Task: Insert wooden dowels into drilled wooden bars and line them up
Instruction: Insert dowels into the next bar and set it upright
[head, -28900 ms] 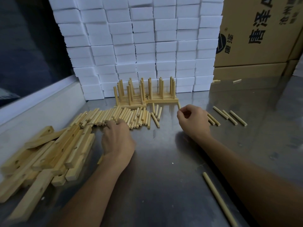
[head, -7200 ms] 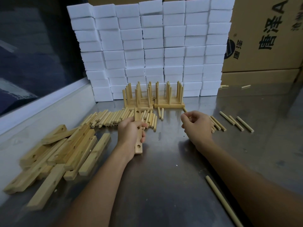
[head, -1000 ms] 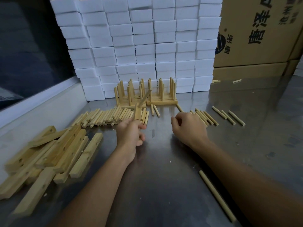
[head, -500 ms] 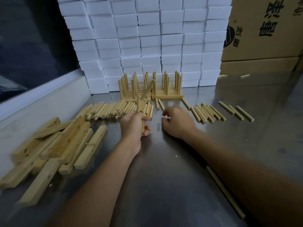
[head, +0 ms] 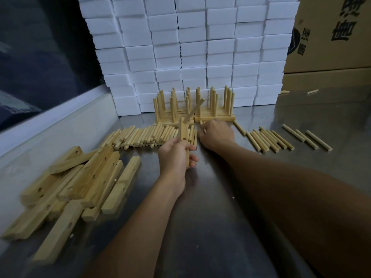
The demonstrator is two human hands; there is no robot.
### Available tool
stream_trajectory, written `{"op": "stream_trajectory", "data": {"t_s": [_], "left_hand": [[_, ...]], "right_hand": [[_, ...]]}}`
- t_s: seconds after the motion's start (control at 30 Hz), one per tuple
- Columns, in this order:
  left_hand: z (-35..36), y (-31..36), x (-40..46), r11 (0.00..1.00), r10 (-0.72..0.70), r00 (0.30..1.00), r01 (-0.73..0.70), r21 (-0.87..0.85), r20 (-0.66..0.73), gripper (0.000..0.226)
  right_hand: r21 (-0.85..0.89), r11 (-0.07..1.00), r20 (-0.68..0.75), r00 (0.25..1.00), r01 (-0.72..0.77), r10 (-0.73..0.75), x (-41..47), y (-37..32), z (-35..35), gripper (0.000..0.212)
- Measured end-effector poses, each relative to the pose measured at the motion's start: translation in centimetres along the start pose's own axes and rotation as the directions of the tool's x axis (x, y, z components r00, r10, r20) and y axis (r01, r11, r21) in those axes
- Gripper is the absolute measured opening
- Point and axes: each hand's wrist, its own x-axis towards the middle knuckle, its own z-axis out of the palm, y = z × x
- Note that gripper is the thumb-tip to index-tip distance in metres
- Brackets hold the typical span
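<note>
Dowels [head: 140, 137] lie in a long row on the metal surface [head: 210, 227], just beyond my left hand [head: 174, 157] and stretching off to its left. That hand is wrapped round a drilled bar [head: 184, 135], held approx upright, lower end poking out below my fingers, holes visible on the face above my knuckles. One dowel [head: 193, 111] sticks out of the bar's top end at a slant, leaning up and to the right.

My right hand [head: 216, 134] is just right of the left, palm down, fingers curled onto the surface at the row's right end, next to the bar. Can't tell whether it's actually got a dowel pinched; fingertips are hidden under the hand.

Right of the right hand: a second bunch of loose dowels [head: 267, 140] lying side by side, then three more [head: 307, 137] further out, spaced apart.

Beyond both hands, two finished assemblies [head: 192, 109] w/ dowels standing upright, set side by side against a wall of stacked white foam blocks [head: 190, 47]. Cardboard boxes [head: 331, 37] w/ printed characters stand right of the foam.

Left of my left hand, nearer to me: a loose heap of undrilled-looking & drilled bars [head: 80, 187], overlapping at angles, several holes showing.
</note>
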Motion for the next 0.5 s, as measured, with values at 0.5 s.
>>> {"op": "stream_trajectory", "data": {"t_s": [0.5], "left_hand": [[0.0,-0.1,-0.1,0.999,0.035,0.999,-0.035,-0.003,0.013,0.03]], "right_hand": [[0.09,0.994,0.004,0.998,-0.067,0.067,-5.0,2.0,-3.4,0.013]]}}
